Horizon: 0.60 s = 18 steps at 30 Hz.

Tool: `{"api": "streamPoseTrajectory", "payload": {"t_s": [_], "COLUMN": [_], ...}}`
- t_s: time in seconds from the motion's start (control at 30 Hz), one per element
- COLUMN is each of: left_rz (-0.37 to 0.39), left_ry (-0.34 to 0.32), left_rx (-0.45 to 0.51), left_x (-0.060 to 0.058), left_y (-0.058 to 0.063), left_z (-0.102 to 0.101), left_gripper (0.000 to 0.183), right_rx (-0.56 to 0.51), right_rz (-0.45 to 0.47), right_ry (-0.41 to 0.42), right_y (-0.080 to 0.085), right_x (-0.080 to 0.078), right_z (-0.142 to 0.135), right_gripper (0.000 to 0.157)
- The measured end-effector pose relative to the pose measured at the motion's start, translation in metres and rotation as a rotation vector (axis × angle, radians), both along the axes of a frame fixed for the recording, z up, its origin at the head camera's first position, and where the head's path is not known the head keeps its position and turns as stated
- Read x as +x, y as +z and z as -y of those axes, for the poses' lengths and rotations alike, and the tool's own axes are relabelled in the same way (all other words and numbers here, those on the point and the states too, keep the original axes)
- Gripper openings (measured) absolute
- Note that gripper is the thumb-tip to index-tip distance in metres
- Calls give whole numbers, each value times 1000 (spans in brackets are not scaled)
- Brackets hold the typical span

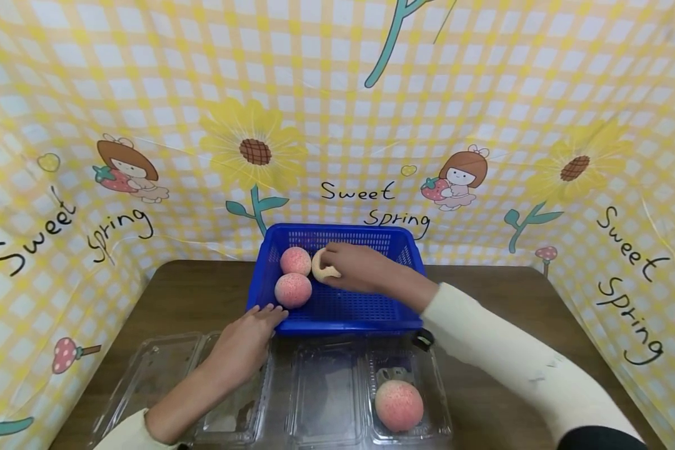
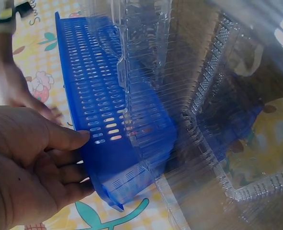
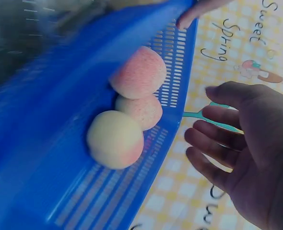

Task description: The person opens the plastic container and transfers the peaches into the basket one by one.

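Observation:
My left hand holds the front left corner of a blue plastic basket; in the left wrist view the thumb lies by the outer wall and the fingers pass behind the rim. Inside the basket sit two pink peaches and a paler, cream-coloured peach. Over that pale peach reaches my right hand, partly covering it in the head view. The right wrist view shows this hand with loosely bent fingers, apart from the peaches and holding nothing.
Two clear plastic clamshell boxes stand lid-up on the brown table before the basket. The right clamshell box has one pink peach in it; my left forearm crosses the left clamshell box. A checked cloth hangs around the table.

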<state>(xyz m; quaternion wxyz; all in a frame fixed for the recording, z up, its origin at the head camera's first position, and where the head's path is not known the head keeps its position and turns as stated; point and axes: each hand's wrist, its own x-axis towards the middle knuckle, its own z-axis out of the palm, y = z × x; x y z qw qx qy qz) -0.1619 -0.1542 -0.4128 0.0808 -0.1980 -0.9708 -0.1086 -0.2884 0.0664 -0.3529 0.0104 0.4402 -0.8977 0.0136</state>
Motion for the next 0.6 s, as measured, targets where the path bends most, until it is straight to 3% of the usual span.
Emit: {"api": "streamPoseTrajectory", "payload": {"t_s": [0.17, 0.43, 0.6], "left_rz": [-15, -16, -2], "left_ry": [-21, -24, -22], "left_rx": [10, 38, 42], "left_x": [-1, -1, -1], "left_y": [-2, -3, -3], "left_z": [1, 3, 4], "left_gripper": [44, 46, 43], "right_rx": [-106, -298, -264], "right_rz": [-24, -4, -4], "right_ry": [-11, 22, 72], "right_y": [-4, -35, -58], "right_x": [34, 88, 118], "right_z": [-49, -99, -120], "right_gripper": [23, 6, 16]}}
